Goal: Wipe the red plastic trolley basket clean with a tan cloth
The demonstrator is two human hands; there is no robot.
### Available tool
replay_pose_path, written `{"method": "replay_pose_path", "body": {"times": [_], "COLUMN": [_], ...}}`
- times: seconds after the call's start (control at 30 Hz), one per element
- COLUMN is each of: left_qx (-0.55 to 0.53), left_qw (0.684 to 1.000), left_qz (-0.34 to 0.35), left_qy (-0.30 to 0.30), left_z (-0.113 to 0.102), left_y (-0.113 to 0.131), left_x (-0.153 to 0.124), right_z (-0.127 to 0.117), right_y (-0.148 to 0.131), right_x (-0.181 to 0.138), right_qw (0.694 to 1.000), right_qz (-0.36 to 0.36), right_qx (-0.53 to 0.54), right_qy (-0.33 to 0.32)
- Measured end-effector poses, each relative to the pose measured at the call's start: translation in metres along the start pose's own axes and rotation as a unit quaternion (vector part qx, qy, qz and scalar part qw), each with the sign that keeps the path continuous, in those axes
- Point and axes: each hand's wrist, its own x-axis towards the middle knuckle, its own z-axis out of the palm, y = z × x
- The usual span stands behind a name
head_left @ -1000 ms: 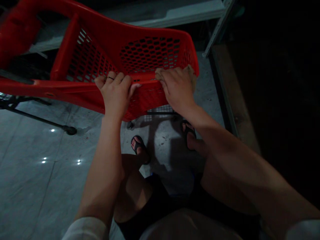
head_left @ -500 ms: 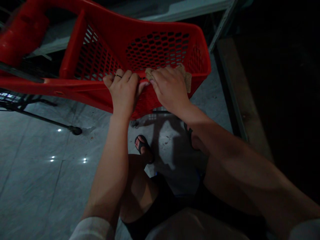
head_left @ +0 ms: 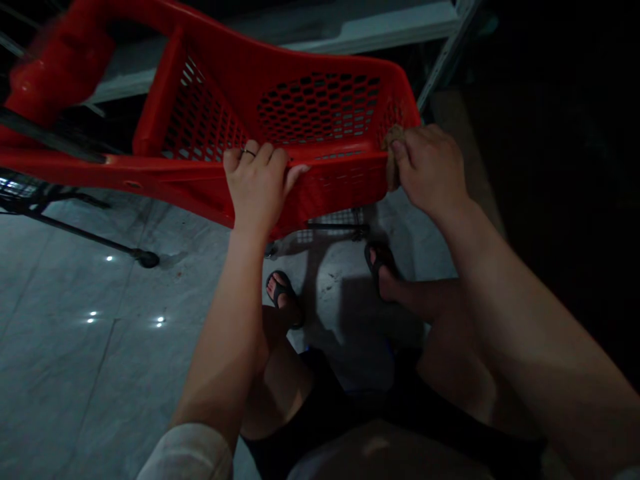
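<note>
Currently, left hand (head_left: 257, 183) grips the near rim of the red basket (head_left: 320, 107), fingers curled over the edge. Right hand (head_left: 430, 170) has fingers closed on a tan cloth (head_left: 391, 150), pressed to the rim's corner, well right of the left fingers.

A red basket (head_left: 320, 113) pierced with honeycomb holes is gripped by the left hand (head_left: 257, 187); a tan cloth (head_left: 391, 143) is pressed under the right hand (head_left: 430, 170).
</note>
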Motion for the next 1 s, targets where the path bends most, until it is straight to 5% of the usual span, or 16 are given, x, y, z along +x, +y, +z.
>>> {"method": "replay_pose_path", "body": {"times": [0.2, 0.47, 0.67, 0.87, 1.0], "left_qx": [-0.008, -0.022, -0.062, -0.058, -0.042], "left_qw": [1.0, 0.999, 0.998, 0.997, 0.998], "left_qz": [-0.015, -0.031, -0.024, 0.028, 0.036], "left_qy": [0.004, -0.023, -0.02, 0.031, 0.039], "left_z": [-0.004, -0.006, -0.004, 0.001, 0.006], "left_y": [0.006, 0.005, 0.0, 0.0, 0.005], "left_x": [-0.004, -0.003, -0.001, -0.006, -0.009], "right_z": [0.008, 0.009, 0.001, -0.003, -0.01], "right_y": [-0.042, -0.093, -0.063, -0.01, -0.008], "right_x": [0.008, 0.007, 0.002, 0.006, 0.006], "right_qw": [0.999, 0.992, 0.988, 0.998, 0.998], "right_qz": [0.029, -0.073, -0.136, -0.057, -0.035], "right_qx": [0.032, 0.101, 0.067, 0.016, 0.036], "right_qy": [0.012, 0.018, -0.007, -0.023, -0.034]}}
